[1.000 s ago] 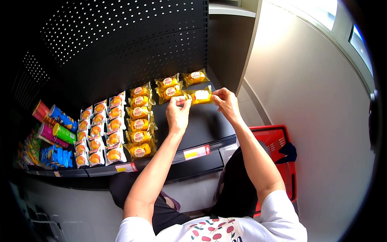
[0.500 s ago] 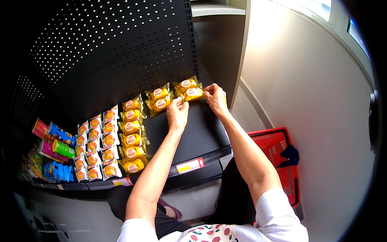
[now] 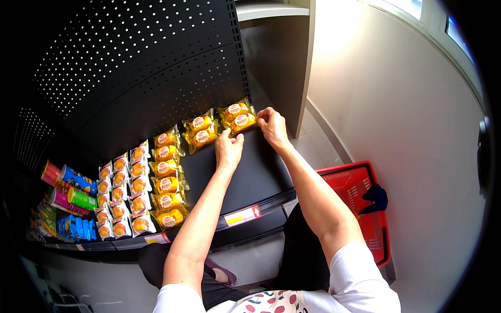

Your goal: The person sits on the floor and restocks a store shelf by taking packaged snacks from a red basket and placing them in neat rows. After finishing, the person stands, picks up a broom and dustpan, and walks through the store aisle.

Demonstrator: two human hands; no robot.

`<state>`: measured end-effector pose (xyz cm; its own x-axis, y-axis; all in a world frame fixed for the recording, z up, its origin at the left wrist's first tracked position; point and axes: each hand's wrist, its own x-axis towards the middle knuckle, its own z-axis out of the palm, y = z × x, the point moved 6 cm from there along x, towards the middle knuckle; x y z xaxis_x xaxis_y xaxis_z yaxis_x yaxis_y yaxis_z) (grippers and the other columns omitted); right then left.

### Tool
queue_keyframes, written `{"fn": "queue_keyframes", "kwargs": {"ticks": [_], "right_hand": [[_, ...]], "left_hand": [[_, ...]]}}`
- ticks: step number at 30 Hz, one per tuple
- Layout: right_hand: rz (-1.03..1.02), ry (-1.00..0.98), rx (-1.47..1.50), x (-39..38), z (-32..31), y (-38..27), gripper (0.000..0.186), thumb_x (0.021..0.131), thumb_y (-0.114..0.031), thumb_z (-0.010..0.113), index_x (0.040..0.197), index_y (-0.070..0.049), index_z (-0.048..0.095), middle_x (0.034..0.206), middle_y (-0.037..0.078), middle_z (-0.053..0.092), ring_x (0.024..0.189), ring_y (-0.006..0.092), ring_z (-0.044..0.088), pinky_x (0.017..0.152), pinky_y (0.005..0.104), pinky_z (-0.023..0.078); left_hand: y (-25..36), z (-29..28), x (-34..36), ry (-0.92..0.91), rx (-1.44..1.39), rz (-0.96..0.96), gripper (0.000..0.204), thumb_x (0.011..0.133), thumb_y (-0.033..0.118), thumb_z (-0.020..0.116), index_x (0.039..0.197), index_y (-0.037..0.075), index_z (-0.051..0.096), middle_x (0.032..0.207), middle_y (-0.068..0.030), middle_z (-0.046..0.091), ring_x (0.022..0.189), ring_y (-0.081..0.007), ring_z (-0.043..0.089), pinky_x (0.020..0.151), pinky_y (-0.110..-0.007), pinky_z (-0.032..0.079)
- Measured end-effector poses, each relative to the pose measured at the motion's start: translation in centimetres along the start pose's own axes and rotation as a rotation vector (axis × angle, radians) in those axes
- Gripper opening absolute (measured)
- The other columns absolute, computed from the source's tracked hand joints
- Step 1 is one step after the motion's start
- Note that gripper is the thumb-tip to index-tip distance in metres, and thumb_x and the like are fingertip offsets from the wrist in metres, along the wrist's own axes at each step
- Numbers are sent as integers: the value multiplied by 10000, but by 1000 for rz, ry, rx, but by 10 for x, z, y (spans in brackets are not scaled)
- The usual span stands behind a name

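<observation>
Up at the back of the black shelf (image 3: 250,172), right hand (image 3: 272,124) pinches the yellow snack packet (image 3: 243,121) at its edge; left hand (image 3: 228,148) fingers rest loosely open beside it. Looks light, crinkly, squashable, so grab the sealed ends.

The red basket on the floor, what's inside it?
Inside the red basket lies one dark blue bundle, maybe cloth. The rest shows bare red mesh. The person's right arm covers the basket's near left corner, so that bit stays hidden.
</observation>
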<state>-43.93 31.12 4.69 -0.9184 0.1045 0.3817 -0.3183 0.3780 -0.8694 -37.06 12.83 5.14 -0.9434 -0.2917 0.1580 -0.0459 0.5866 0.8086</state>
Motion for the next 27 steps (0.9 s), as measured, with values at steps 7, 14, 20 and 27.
{"fn": "queue_keyframes", "kwargs": {"ticks": [7,14,20,27], "right_hand": [[103,7,61,0,-21,-10,198,885,-65,610,1043,16,699,1007,210,737,973,352,717,901,413,553],[57,61,363,-17,-98,-56,201,941,-146,636,1080,-17,705,915,97,724,779,151,697,618,298,582],[172,103,411,-122,-210,21,259,992,-221,651,1128,-3,681,997,82,723,830,144,684,655,283,569],[522,165,-322,-375,-284,269,286,928,-180,693,1168,-24,696,1006,109,742,886,266,719,814,376,587]], "left_hand": [[21,-12,-32,76,19,219,590,907,242,742,1370,-72,556,1094,-205,724,982,-231,713,868,-375,563],[54,-42,-138,-107,-339,264,309,987,72,643,1291,20,622,1101,-44,648,806,-55,635,613,-191,494],[35,-59,-220,-254,-430,203,237,1032,68,561,1255,25,628,1123,-73,711,715,-30,612,547,-161,422],[7,-61,-263,-260,-415,68,208,1050,111,557,1205,3,645,973,-71,724,647,-37,610,533,-149,422]]}}
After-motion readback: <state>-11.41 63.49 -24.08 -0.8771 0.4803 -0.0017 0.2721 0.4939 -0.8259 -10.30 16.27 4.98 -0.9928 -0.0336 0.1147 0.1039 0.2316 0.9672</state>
